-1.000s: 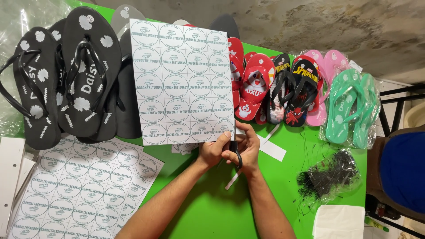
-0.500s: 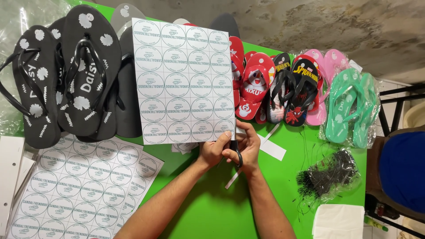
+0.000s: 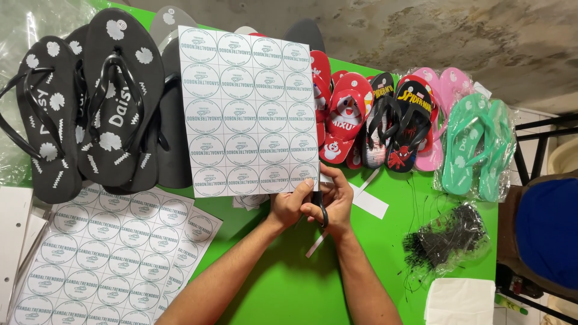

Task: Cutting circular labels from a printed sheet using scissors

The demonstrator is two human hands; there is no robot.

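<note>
- While the left hand (image 3: 290, 204) grips the sticker sheet (image 3: 248, 111) at its lower right corner, held upright above the green counter (image 3: 289, 283), the sheet looks nearly whole.
- Right hand (image 3: 335, 201) clenches black scissors (image 3: 323, 215) at the sheet's 5 o'clock edge; trimmed strips (image 3: 368, 201) lie nearby.
- An uncut sheet (image 3: 108, 256) waits at 7 o'clock.

A bright green table (image 3: 283, 283) fills the view, with a rough, stained grey concrete floor (image 3: 421, 30) beyond its far edge, a dark metal frame (image 3: 536, 150) to the right, and a blue-seated chair (image 3: 545, 232) just beside the table's right edge.
</note>
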